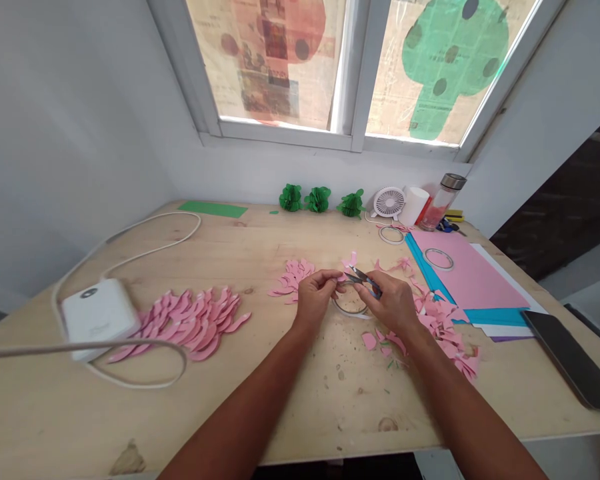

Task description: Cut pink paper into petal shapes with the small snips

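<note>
Quietly, over the tape roll (353,315), the left hand (318,293) pinches a pink paper piece (341,276) and the right hand (394,297) grips scissors (361,275), blades near it; left of the roll lie pink petals (195,323), right of it, scraps (443,323).

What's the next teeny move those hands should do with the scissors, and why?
Probably steady the scissors and keep their tips clear of the left hand's fingertips before snipping. The right hand holds them with the blades apart, pointing at those fingertips, which seem to pinch a small bit of pink paper. Whether the paper is between the blades, I can't tell.
</note>
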